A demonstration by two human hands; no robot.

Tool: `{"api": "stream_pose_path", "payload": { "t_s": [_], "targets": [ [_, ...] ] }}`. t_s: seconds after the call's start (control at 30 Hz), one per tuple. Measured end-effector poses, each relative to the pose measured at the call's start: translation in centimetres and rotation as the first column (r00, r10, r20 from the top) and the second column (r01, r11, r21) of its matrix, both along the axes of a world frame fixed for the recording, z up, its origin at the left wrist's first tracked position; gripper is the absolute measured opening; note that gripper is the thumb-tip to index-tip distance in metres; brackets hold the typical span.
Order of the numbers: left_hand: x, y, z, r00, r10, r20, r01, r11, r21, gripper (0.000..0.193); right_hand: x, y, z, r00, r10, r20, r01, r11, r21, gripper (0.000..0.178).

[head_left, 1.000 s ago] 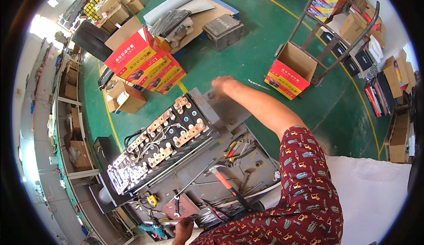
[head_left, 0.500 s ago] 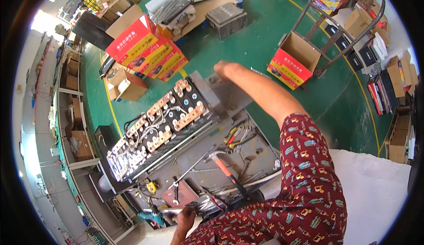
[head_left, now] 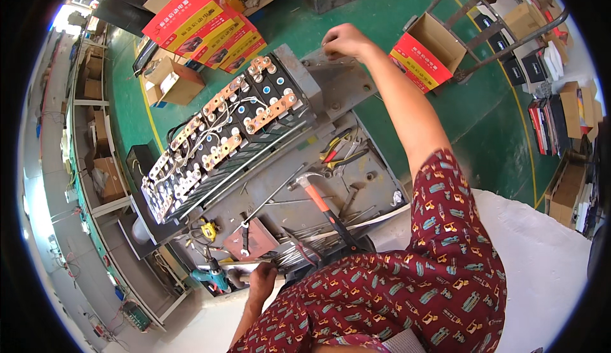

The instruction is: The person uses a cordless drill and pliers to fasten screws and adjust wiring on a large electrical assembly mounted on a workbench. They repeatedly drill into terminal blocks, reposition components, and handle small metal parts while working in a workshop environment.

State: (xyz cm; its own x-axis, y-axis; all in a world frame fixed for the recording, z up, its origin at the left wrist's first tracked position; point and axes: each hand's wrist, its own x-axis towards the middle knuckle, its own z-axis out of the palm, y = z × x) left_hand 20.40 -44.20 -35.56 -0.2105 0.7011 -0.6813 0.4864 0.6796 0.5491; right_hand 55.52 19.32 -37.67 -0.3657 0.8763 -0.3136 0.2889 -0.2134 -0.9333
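Note:
My right hand (head_left: 347,40) reaches out over a grey metal plate (head_left: 344,83) at the bench's far end. Its fingers bend downward and look closed; whatever is under them is hidden. Close to the near bench edge is my left hand (head_left: 261,281), fingers curled in, beside a teal power drill (head_left: 215,276); I cannot make out anything in its grip. Left of the plate lies a long battery pack (head_left: 223,130) of black cells, with copper bars (head_left: 270,114) bolted across its terminals and thin pale wires running along its top.
A hammer (head_left: 321,201), pliers (head_left: 337,149), a wrench (head_left: 244,238) and a yellow tape measure (head_left: 208,229) lie on the grey bench (head_left: 273,194). Red and yellow cartons (head_left: 210,28) stand beyond it. An open carton (head_left: 429,54) sits by a hand truck (head_left: 490,41) at the right.
The view has tilted, so bench and battery pack sit higher in the picture. My right hand stays near the metal plate, its wrist now more bent. The left remains at the near edge.

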Motion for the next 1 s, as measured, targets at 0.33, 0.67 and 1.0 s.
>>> {"api": "stream_pose_path", "payload": {
  "t_s": [0.33, 0.67, 1.0],
  "targets": [
    [2.1, 8.4, 2.4, 0.994, -0.107, 0.031, 0.093, 0.948, 0.306, 0.013, 1.9, -24.2, 2.5, 0.360, -0.506, -0.784, -0.232, 0.765, -0.601, 0.019],
    [5.0, 13.8, 11.3, 0.991, -0.129, -0.019, 0.114, 0.784, 0.610, 0.018, -11.2, -39.6, 8.1, 0.276, -0.531, -0.801, -0.575, 0.577, -0.580, 0.104],
    [-0.6, 7.1, 14.0, 0.996, -0.091, -0.014, 0.072, 0.670, 0.739, 0.034, -20.3, -47.5, 12.6, 0.376, -0.421, -0.825, -0.563, 0.603, -0.565, 0.112]
  ]
}}
